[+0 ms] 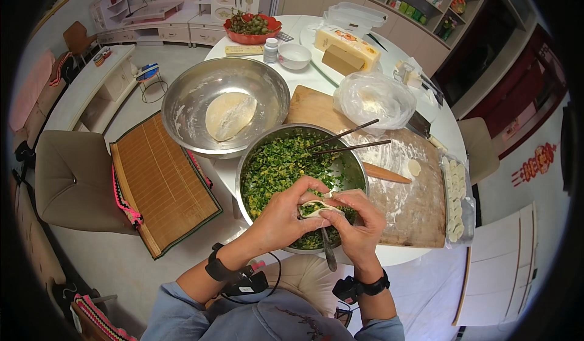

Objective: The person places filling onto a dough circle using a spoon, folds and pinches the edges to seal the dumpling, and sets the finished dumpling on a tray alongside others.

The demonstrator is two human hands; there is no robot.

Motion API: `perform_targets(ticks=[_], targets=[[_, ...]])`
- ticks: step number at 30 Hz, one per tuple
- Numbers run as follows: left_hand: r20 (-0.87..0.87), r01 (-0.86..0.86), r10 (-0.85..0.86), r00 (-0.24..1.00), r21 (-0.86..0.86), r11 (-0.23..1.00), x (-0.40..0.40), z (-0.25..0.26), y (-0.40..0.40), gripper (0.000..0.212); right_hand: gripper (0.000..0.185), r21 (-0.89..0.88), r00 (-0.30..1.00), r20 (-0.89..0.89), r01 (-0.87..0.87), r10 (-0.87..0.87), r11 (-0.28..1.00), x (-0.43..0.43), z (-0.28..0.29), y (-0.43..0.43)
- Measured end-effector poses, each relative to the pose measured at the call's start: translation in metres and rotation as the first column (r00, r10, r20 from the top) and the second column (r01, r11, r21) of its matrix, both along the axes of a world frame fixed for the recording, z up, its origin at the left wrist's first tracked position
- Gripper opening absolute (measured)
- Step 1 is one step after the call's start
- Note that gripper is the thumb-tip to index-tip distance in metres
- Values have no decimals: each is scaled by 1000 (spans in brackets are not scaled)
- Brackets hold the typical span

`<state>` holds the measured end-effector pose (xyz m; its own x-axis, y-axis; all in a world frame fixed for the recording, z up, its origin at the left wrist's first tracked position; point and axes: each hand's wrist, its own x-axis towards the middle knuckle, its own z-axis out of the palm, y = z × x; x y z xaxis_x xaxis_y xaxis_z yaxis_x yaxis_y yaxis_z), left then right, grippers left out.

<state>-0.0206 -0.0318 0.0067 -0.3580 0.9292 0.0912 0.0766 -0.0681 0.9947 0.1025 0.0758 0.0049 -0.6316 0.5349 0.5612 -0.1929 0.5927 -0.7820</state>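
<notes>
Between my two hands is a dumpling wrapper (312, 211) folded around green filling, its top side still gaping. My left hand (284, 213) pinches it from the left, and my right hand (360, 218) grips its right end. Both are over the near side of a steel bowl (352, 171) of chopped greens with yellow bits (285, 167). A pair of dark chopsticks (353, 146) leans out of the bowl to the right. Below my fingers a metal spoon handle (328, 252) sticks out over the near rim; my hands hide its other end.
Right of the bowl, a floured wooden board (410, 227) holds a tapered rolling pin (388, 173), a round wrapper (414, 167) and a plastic bag (376, 99). Shaped dumplings (455, 199) line its right edge. A cleaver (419, 123) lies behind. Left, a steel basin (182, 113) contains dough (230, 115).
</notes>
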Motion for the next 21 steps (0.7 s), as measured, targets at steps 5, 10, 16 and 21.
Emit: perform_targets(ticks=[5, 10, 16, 21], targets=[[36, -3, 3, 999, -2, 1000, 0, -1, -1, 44, 19, 169, 999, -47, -4, 12, 986, 1, -8, 4], [63, -7, 5, 998, 32, 999, 0, -5, 1, 43, 25, 85, 1000, -14, -5, 6, 996, 2, -6, 3], [145, -17, 8, 989, 59, 998, 0, -10, 1, 44, 20, 21, 1000, -1, 17, -17, 1000, 3, 2, 2], [81, -49, 47, 996, 30, 998, 1, -3, 1, 44, 18, 240, 994, 99, -65, 43, 969, 5, 8, 10]])
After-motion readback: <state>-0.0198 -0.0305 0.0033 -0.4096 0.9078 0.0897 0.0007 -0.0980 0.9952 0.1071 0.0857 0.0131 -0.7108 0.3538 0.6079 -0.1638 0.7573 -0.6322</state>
